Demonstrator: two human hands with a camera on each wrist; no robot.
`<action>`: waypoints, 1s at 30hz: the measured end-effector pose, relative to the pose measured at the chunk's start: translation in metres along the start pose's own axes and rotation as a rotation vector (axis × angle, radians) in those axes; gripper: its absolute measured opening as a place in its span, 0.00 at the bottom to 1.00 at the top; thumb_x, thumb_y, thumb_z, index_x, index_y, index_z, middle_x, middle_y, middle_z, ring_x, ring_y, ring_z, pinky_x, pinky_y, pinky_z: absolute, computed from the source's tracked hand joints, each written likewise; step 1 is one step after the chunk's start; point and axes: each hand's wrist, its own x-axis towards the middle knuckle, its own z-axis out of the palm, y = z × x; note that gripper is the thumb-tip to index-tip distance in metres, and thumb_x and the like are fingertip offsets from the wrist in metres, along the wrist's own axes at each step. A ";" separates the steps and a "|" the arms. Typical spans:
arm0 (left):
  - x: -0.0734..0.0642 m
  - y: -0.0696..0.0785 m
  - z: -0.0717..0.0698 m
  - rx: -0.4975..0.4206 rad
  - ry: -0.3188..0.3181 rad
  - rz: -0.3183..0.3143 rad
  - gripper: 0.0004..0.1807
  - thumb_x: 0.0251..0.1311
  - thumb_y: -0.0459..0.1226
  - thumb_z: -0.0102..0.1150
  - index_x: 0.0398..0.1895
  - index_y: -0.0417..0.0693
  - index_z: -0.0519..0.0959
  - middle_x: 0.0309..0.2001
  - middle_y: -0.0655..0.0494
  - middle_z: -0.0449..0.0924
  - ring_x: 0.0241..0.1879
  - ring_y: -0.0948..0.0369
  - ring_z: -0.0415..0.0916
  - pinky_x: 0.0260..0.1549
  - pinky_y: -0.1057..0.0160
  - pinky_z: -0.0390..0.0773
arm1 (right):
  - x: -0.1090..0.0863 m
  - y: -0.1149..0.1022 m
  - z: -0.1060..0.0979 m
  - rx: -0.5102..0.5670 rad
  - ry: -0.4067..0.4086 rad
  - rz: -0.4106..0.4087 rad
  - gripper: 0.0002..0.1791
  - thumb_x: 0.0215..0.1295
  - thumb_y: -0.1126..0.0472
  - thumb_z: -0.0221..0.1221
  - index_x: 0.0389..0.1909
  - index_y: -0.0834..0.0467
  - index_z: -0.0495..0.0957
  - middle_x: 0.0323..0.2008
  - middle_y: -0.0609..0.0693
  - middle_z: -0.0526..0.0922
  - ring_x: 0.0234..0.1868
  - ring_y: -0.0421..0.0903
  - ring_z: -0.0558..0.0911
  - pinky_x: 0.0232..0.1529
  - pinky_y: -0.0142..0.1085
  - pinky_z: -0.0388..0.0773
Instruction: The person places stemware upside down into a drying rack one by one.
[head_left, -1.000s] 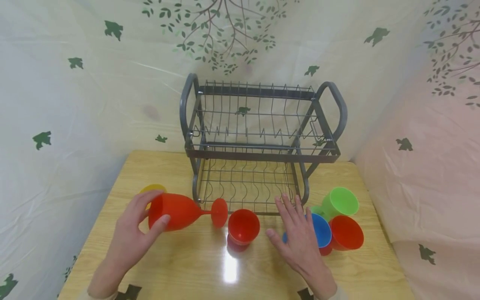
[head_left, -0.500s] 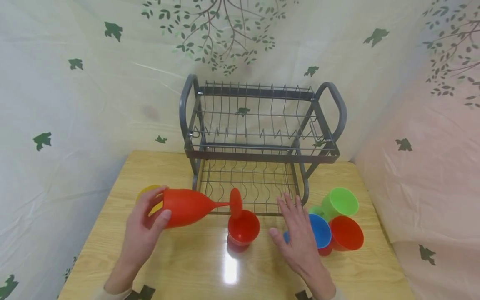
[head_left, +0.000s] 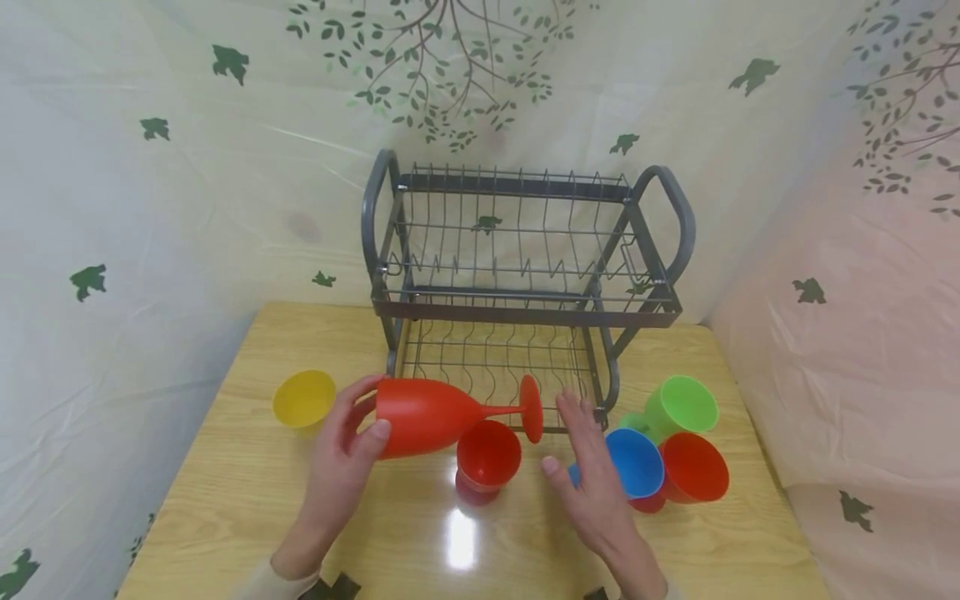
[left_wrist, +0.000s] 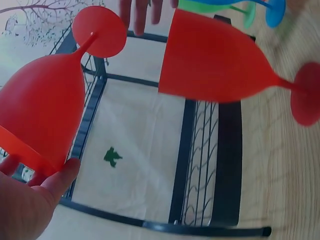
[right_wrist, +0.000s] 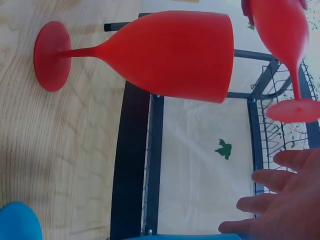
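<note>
I take the dish rack [head_left: 517,314] as my reference. The red goblet [head_left: 431,417] is on its side in the air just in front of the rack's near edge. Its rim end is in the left hand [head_left: 336,477], thumb and fingers pinching the bowl, in front of the rack's left end. The right hand [head_left: 600,496] holds nothing; its fingers are straight, in front of the rack's right end, near the goblet's foot but apart from it. I can't tell whether it touches the blue cup [head_left: 637,462], in front of the rack's right end.

A second goblet [head_left: 487,458] stands upright in front of the rack, right below the stem, so I judge height matters most here: I'd carry the stem and foot well over that rim and not dip. I'd support the foot with the right fingers before turning the goblet, since a rim pinch alone probably lets the long stem swing. The bowl looks thin and plastic, so a light squeeze should do.
</note>
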 end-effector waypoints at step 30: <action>0.006 -0.005 0.055 -0.206 -0.017 0.094 0.26 0.72 0.31 0.49 0.72 0.36 0.64 0.65 0.48 0.74 0.61 0.55 0.78 0.51 0.59 0.85 | 0.006 -0.038 0.009 0.504 -0.011 0.192 0.29 0.79 0.49 0.48 0.78 0.49 0.63 0.77 0.50 0.66 0.76 0.60 0.66 0.67 0.61 0.71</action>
